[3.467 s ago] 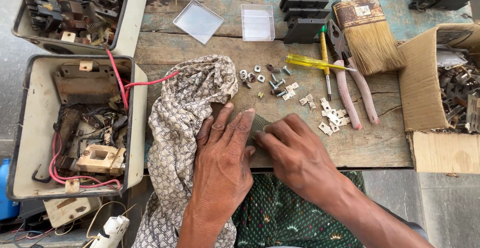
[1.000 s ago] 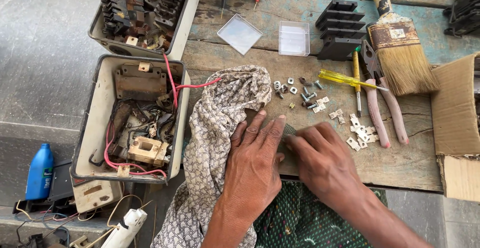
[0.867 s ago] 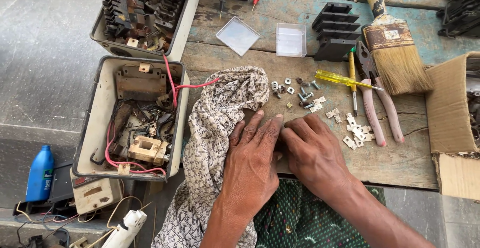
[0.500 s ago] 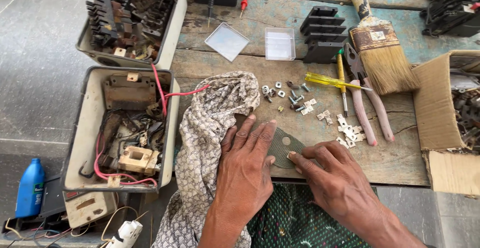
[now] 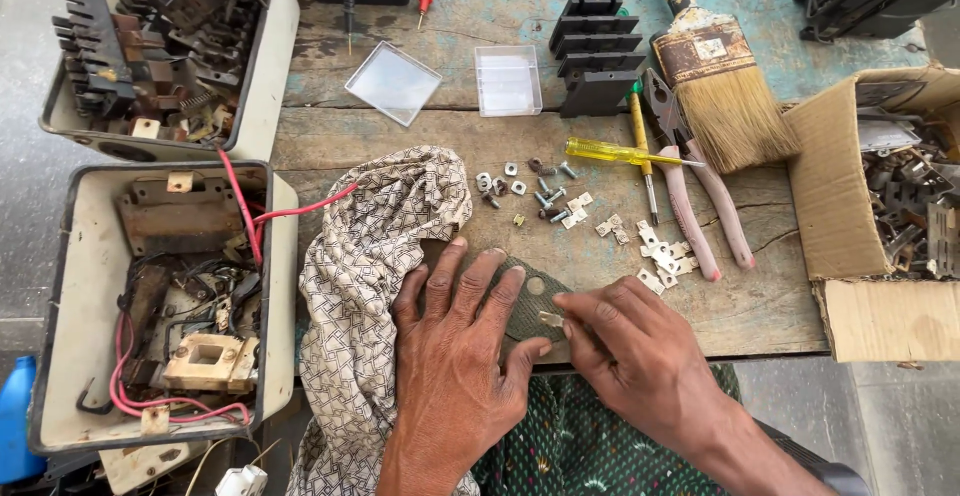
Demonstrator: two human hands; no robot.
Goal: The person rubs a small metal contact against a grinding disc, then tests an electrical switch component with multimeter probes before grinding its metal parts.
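Two bare hands, the left hand (image 5: 455,356) and the right hand (image 5: 625,351), no rings, no watch, no gloves. Forearms bare to the frame's lower edge, no sleeve in view. Below them a dark green garment (image 5: 590,456) with a fine pale dotted print, spread across the lap.

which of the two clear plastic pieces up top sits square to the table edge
The right-hand clear box, beside the black finned block; the left clear lid lies turned like a diamond.
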